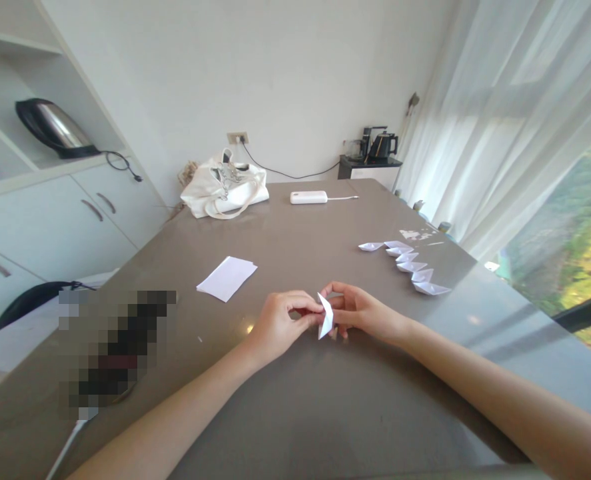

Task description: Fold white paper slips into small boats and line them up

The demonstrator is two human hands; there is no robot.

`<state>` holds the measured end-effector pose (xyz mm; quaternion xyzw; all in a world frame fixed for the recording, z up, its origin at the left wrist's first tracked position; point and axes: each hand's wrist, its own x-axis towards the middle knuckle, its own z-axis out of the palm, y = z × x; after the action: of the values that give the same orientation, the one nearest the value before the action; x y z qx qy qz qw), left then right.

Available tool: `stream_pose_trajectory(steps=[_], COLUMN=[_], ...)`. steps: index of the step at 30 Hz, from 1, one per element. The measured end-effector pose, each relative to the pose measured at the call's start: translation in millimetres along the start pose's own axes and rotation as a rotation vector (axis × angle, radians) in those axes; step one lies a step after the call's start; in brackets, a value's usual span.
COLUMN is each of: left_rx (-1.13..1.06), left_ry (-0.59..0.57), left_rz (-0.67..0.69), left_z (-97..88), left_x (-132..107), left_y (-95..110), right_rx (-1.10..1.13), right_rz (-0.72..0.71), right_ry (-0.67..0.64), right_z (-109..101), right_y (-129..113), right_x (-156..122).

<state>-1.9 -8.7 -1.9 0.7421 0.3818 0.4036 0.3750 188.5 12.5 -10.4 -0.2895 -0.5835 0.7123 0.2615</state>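
Note:
A small folded piece of white paper (326, 315) stands between both my hands, just above the grey-brown table (295, 400). My left hand (280, 323) pinches its left side with thumb and fingers closed. My right hand (360, 311) pinches its right side, fingers curled around it. To the right, a curved row of several finished small folded paper shapes (411, 265) lies on the table. A stack of flat white paper sheets (227, 277) lies to the left of my hands.
A white handbag (224, 190) and a white power bank (308, 197) with a cable sit at the table's far end. A blurred-out dark object (110, 350) stands at the left. Cabinets with a kettle (50, 127) are left; curtains and a window right.

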Motion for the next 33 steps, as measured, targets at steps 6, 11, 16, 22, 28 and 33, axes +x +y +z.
stream_pose_trajectory(steps=[6,11,16,22,28,33], left_rx=[0.077,0.15,0.173,0.189,0.161,0.284], left_ry=[0.009,0.013,0.08,0.096,0.086,0.03], left_rz=[0.064,0.093,0.053,-0.031,-0.081,0.106], left_z=[-1.4,-1.2,-1.1,-0.3,-1.6,-6.1], left_x=[-0.6,-0.1,1.4,2.0,2.1,1.7], left_y=[2.6,2.7,4.9,3.6,3.2,2.8], right_rx=[-0.074,0.0,0.123,0.133,0.088,0.192], right_rz=[0.03,0.042,0.057,-0.005,-0.114,-0.004], right_ry=[0.051,0.156,0.208,0.261,0.256,0.199], right_z=[-1.6,-2.7,-1.8,-1.4,-2.3,-3.2], right_y=[3.0,8.1,7.7,5.6,7.4,8.4], right_x=[1.0,3.6,4.5,4.3,5.5,5.3])
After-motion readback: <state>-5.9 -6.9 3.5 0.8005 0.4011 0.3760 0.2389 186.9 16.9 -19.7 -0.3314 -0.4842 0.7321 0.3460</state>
